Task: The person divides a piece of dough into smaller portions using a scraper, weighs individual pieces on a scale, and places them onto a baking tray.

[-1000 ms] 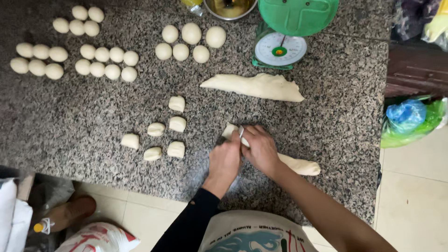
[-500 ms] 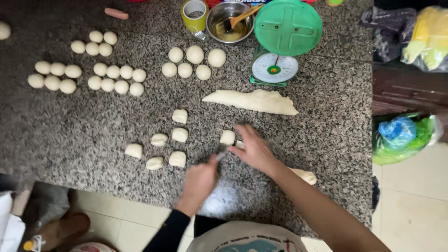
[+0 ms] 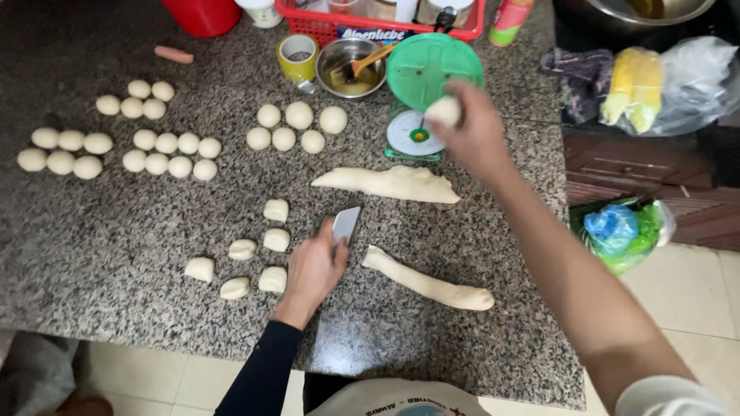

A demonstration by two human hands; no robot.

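Observation:
My left hand (image 3: 312, 270) rests on the granite counter (image 3: 116, 231) and grips a small metal dough scraper (image 3: 345, 224), its blade pointing up and away. My right hand (image 3: 474, 131) is raised over the green kitchen scale (image 3: 432, 73), holding a cut piece of dough (image 3: 445, 112) just above its pan. A thin dough roll (image 3: 428, 283) lies right of the scraper. A thicker dough log (image 3: 389, 183) lies in front of the scale. Several cut dough pieces (image 3: 243, 262) sit left of my left hand.
Several rounded dough balls (image 3: 154, 142) lie in rows at the left, and more dough balls (image 3: 297, 127) sit near the scale. Behind stand a steel bowl with a brush (image 3: 351, 68), a yellow cup (image 3: 297, 55) and a red basket (image 3: 385, 19). Plastic bags (image 3: 624, 231) lie right of the counter's edge.
My right hand lifted a cut dough piece from the counter and carried it up to the scale. My left hand stayed low with the scraper. The camera view tilted farther back.

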